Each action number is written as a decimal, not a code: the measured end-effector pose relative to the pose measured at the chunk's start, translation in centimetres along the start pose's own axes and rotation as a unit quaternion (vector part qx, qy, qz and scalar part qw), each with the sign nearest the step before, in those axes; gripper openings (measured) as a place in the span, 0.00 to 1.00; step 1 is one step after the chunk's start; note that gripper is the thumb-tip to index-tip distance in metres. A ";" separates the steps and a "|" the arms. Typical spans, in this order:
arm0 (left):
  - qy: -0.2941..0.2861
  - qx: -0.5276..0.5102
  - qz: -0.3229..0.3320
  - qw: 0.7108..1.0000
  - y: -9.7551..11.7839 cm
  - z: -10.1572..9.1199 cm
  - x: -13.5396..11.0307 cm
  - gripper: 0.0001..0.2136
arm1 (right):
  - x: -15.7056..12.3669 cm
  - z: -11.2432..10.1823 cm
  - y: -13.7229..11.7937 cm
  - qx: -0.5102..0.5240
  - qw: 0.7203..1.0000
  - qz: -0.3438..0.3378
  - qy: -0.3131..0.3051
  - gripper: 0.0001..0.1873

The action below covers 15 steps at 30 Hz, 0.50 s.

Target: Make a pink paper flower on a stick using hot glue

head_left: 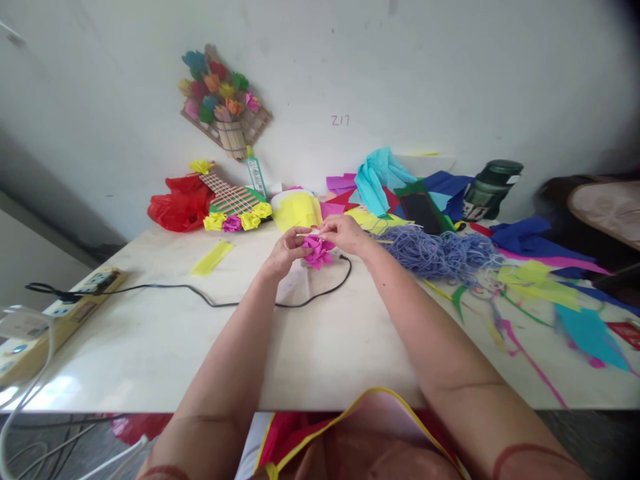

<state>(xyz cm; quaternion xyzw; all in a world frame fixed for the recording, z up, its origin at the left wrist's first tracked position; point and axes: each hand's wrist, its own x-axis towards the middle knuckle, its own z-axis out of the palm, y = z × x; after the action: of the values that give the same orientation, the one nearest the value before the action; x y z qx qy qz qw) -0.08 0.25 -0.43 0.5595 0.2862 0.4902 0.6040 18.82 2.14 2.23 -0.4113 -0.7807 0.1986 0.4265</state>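
A bright pink crepe-paper flower (319,252) is held over the middle of the table, its petals pointing down toward me. My left hand (289,250) is closed on the flower's left side, thumb and fingers pinching it. From the right, my right hand (346,233) is closed in a pinch at the flower's top edge. A thin pale stick (384,241) pokes out to the right behind my right hand, and a similar sliver shows at my left fingertips. What lies between the right fingertips is mostly hidden. Below the flower, a black cable (320,293) curves across the table.
At left lies a power strip (83,307), with a yellow paper strip (213,259) nearer the middle. Behind are a decorated stick craft (231,195), red plastic (180,203) and a glue tube (255,175). Purple string (440,253), a phone (421,212) and a dark bottle (493,190) are right.
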 end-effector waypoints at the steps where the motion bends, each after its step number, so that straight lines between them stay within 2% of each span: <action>1: 0.002 -0.001 0.001 1.000 0.0 0.0 0.0 0.25 | 0.0 0.1 0.1 -0.001 1.000 -0.001 0.003 0.05; 9: 0.015 0.009 0.019 1.000 0.0 0.1 0.0 0.24 | -0.1 0.2 0.2 0.072 0.997 -0.004 0.012 0.03; 15: 0.030 0.015 0.035 0.999 -0.4 0.1 0.3 0.24 | 0.0 0.3 0.4 0.050 0.999 0.004 0.015 0.04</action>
<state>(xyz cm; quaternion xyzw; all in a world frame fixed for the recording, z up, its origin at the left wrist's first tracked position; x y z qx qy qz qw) 0.19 0.55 -0.69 0.5629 0.2915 0.5239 0.5690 18.70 2.37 1.82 -0.3956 -0.7616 0.2325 0.4576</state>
